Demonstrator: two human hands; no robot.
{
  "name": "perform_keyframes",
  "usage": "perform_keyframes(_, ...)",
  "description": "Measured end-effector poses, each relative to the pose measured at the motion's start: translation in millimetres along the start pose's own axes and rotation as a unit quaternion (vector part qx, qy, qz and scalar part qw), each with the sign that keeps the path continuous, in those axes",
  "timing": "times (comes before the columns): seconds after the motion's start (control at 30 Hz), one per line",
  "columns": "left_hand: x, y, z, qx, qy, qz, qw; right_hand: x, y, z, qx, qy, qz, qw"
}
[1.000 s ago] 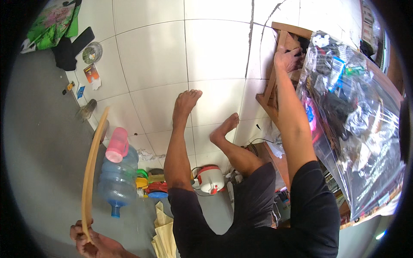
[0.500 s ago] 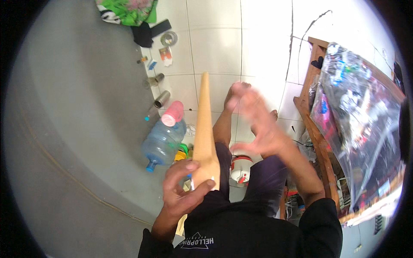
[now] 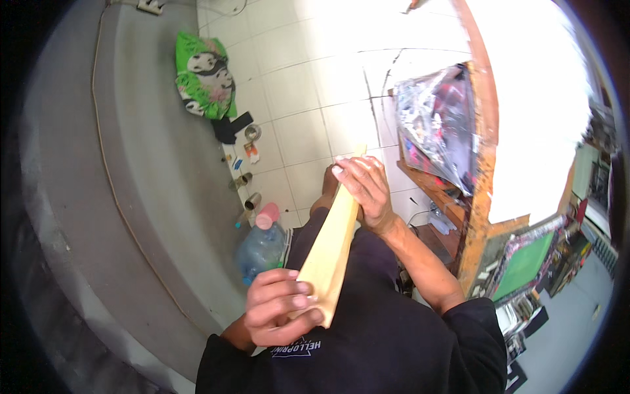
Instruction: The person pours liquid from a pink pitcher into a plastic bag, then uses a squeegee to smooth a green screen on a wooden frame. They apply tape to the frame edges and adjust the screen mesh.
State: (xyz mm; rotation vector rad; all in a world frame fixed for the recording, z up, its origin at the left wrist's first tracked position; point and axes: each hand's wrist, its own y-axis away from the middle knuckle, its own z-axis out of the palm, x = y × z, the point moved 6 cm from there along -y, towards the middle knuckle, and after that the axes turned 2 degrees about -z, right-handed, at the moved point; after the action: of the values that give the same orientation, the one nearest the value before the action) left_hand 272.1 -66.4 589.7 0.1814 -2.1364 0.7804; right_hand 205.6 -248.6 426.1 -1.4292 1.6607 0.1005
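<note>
A long pale wooden bar [image 3: 335, 246] slants away from my chest, its near end wide and its far end narrow in this view. My left hand [image 3: 279, 308] is closed on the near end, with the thumb and fingers on its faces. Farther up the bar, my right hand [image 3: 369, 194] is closed over it near the far end, fingers laid across the top. The underside of the bar and part of the right thumb are hidden.
A blue water jug [image 3: 262, 253] and a pink cup [image 3: 268, 215] stand by the grey wall. A green panda-print bag [image 3: 207, 75] lies beyond small items on the tiles. To the right stands a wooden-edged table [image 3: 485, 217], with a filled clear plastic bag [image 3: 436, 125] beside it.
My right hand has come from open in the air onto the bar's far part. The bar now tilts rightward, and the view has turned to show more of the table.
</note>
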Motion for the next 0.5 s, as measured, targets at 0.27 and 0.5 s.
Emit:
perform_keyframes(0.27,-19,25,-60,0.297,0.156,-0.159,0.929,-33,-16,-166,0.033,0.228,-0.008,0.973)
perform_keyframes(0.5,-115,21,-29,0.29,0.47,-0.267,0.79,-129,-20,-259,-0.006,0.366,-0.014,0.931)
